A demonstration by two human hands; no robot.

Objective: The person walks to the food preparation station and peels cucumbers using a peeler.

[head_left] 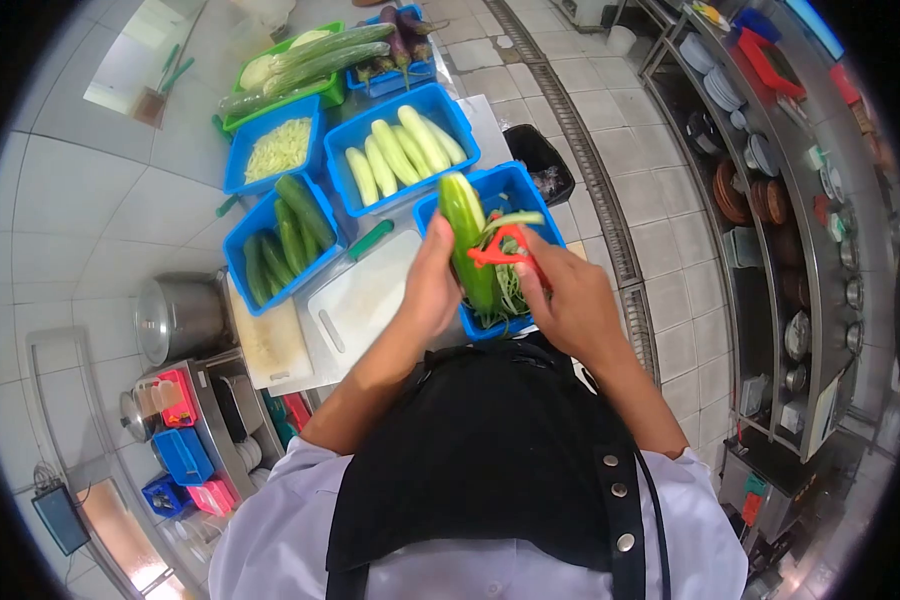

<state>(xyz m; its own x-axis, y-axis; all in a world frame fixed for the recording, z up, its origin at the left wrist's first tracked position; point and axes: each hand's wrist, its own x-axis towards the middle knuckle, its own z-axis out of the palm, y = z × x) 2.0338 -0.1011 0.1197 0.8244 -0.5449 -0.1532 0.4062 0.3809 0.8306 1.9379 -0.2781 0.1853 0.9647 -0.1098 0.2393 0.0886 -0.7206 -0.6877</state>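
Observation:
My left hand (pixel 433 280) is closed round a partly peeled cucumber (pixel 465 235), which stands tilted with its pale stripped side toward the top right. In my right hand (pixel 573 300) is a red peeler (pixel 498 250), its head against the cucumber, and a strip of peel (pixel 515 218) hangs by it. Both hands are above a blue basin (pixel 520 180) holding green peelings (pixel 510 295). Peeled cucumbers (pixel 395 150) lie in the blue basin beyond, and unpeeled ones (pixel 305 220) fill another basin at the left.
A white cutting board (pixel 365 295) lies left of my hands, with a green-handled knife (pixel 372 240) at its far edge. Farther back are a basin of pale shreds (pixel 278 150), a green crate (pixel 335 92) and eggplants (pixel 398 45). A black bin (pixel 540 150) stands right of the table; shelving (pixel 725 250) lines the right.

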